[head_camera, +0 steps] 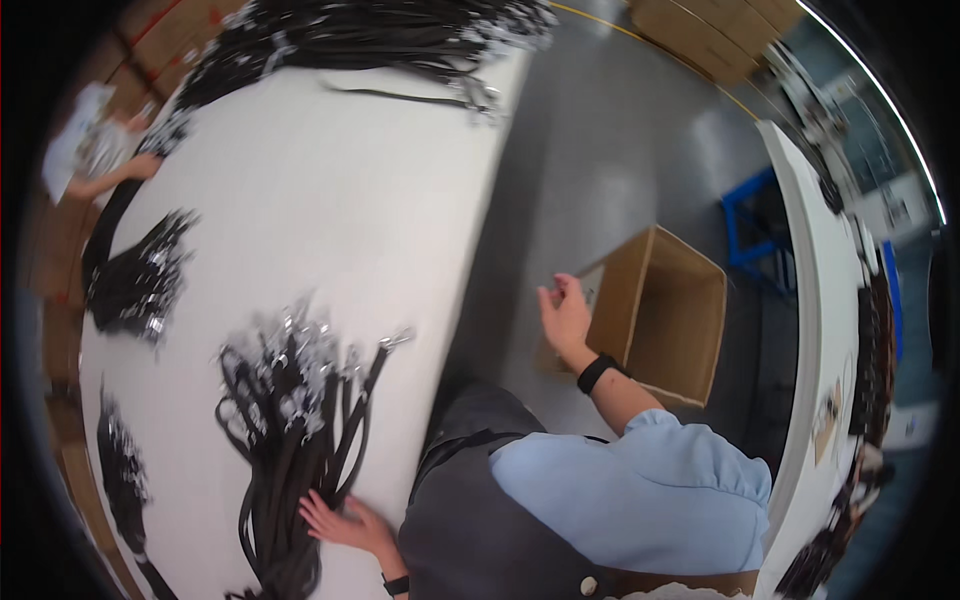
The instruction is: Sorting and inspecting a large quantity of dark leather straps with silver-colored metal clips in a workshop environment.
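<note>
My left hand (345, 523) rests with fingers spread against a bundle of black lanyards (285, 472) on the white table. Silvery metal clips (300, 367) crowd the bundle's far end, somewhat blurred. One lanyard's clip (396, 339) sticks out to the right. Off the table's right edge, my right hand (566, 315) hangs in the air with loosely curled fingers; I see nothing in it. It is nearest an open cardboard box (679, 322) on the floor, just left of the box's opening.
A large pile of black lanyards (360, 37) covers the far end of the white table (337, 195). Smaller bundles (142, 285) (120, 465) lie along its left side, where another person's hand (142, 166) touches lanyards. A blue stool frame (754, 225) and second table (817, 337) stand right.
</note>
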Tool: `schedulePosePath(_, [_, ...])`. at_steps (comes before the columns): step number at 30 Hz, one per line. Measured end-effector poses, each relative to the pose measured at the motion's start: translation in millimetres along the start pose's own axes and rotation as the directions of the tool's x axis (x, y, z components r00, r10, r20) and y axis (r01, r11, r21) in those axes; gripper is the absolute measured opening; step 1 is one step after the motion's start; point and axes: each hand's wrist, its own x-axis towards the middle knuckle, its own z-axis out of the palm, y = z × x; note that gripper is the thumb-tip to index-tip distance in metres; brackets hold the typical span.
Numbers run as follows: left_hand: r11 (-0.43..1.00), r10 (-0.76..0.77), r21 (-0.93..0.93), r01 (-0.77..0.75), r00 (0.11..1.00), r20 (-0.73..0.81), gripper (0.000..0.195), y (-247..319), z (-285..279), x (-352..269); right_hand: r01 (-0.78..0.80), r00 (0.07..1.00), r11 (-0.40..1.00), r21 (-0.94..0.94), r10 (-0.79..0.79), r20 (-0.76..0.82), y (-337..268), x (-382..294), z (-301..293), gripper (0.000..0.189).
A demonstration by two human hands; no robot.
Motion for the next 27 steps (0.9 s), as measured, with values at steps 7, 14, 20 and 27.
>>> schedulePosePath(7, [0.995, 0.084, 0.06, -0.083, 0.996, -0.011, 0.056, 10.8, 9.6, 2.8, -0.443, 0.865, 0.729, -0.521, 0.5, -0.037, 164.1, -8.5, -106.4, 0.04])
schedulePosePath(14, [0.992, 0.074, 0.1, -0.074, 0.997, 0.006, 0.053, 10.1, 4.6, 0.9, -0.108, 0.982, 0.853, -0.51, 0.171, 0.078, 158.4, 38.7, -61.6, 0.025])
schedulePosePath(20, [1.0, 0.012, -0.002, -0.012, 1.0, 0.007, 0.057, 22.2, 1.8, 2.9, 0.055, 0.951, 0.906, -0.421, 0.081, 0.298, 89.4, 84.9, 19.0, 0.03])
schedulePosePath(27, [0.993, -0.07, -0.092, 0.07, 0.998, 0.005, 0.056, 33.3, 0.8, 1.9, -0.111, 0.914, 0.986, -0.121, 0.15, 0.377, 51.3, 94.4, 89.1, 0.04])
